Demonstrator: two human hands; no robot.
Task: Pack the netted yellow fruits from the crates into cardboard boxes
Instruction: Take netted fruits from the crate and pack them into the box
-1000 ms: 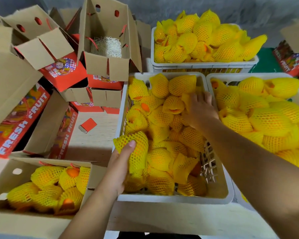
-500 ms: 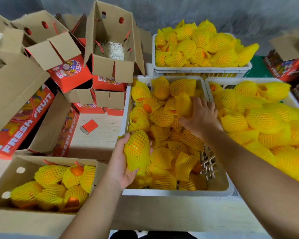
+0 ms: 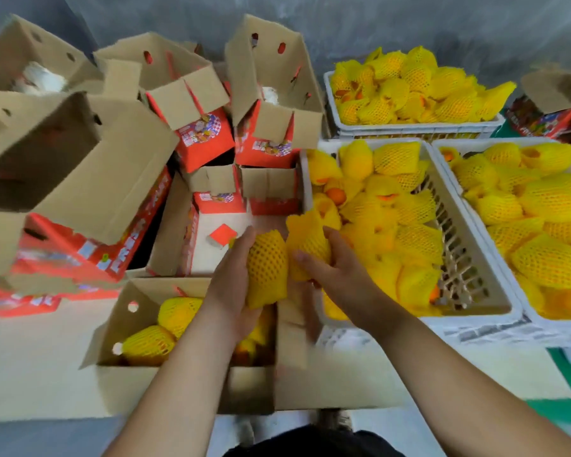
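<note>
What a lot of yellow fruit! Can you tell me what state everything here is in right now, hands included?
Left hand: grips a netted fruit.
Right hand: grips a second netted fruit.
Near cardboard box: open, partly filled with netted fruit.
Middle crate: partly emptied.
Far crate: heaped full.
Right crate: full.
Boxes behind: open, tilted.

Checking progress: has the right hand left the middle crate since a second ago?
Yes. The right hand, gripping a netted fruit, has come back and left from deep inside the middle crate to its near-left corner, toward the open box.
</note>
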